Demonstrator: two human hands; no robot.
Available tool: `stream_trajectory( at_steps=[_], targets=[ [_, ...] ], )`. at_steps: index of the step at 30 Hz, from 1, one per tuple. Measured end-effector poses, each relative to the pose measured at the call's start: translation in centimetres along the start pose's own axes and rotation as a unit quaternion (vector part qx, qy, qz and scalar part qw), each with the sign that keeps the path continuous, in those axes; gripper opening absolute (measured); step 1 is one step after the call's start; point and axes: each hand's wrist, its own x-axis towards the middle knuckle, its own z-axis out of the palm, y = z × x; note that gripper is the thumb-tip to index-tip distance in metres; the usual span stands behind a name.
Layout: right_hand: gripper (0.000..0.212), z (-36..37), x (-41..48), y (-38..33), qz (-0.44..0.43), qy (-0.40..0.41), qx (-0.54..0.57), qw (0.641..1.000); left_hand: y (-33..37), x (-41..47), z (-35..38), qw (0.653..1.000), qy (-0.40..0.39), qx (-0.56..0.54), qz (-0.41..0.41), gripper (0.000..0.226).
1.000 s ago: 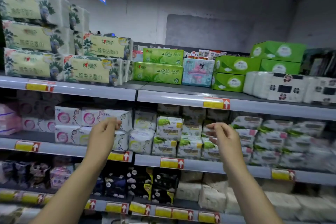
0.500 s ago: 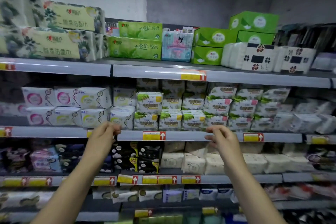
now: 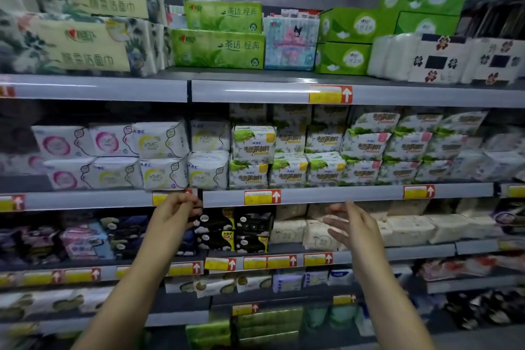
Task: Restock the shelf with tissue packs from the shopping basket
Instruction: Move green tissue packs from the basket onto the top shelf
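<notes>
Both my hands are raised in front of the store shelf and hold nothing. My left hand (image 3: 173, 212) hangs with loosely curled fingers just below the second shelf's rail (image 3: 341, 195), in front of black packs (image 3: 250, 231). My right hand (image 3: 350, 223) is open with fingers spread, in front of cream tissue packs (image 3: 409, 229) on the third shelf. Green tissue packs (image 3: 218, 34) and large floral tissue packs (image 3: 85, 42) sit on the top shelf. The shopping basket is not in view.
The second shelf carries white and green-white small packs (image 3: 287, 156) in two layers. Green boxes (image 3: 358, 40) and white floral packs (image 3: 440, 60) stand on the top shelf at right. Lower shelves hold more packs (image 3: 267, 324). Yellow price tags (image 3: 329, 94) line the rails.
The view has tilted downward, so the shelves sit higher in frame. Both hands have lowered from the second shelf's packs to the third shelf's level, and the right hand's fingers have opened.
</notes>
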Motion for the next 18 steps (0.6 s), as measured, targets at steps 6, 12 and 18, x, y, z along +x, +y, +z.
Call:
stream_trajectory(
  at_steps=[6,12,18],
  targets=[
    [0.032,1.2,-0.6,3.3,0.012,0.041,0.006,0.999,-4.9,1.0,-1.6,0.997,-0.021,-0.012,-0.068,0.022],
    [0.031,0.5,-1.3,11.0,0.097,0.042,-0.059,0.993,-12.6,-1.3,-2.2,0.985,-0.039,0.026,-0.165,0.021],
    [0.028,0.3,-1.5,16.5,0.160,0.044,-0.063,0.984,-17.4,-2.3,-2.0,0.974,-0.050,0.020,-0.222,0.023]
  ],
)
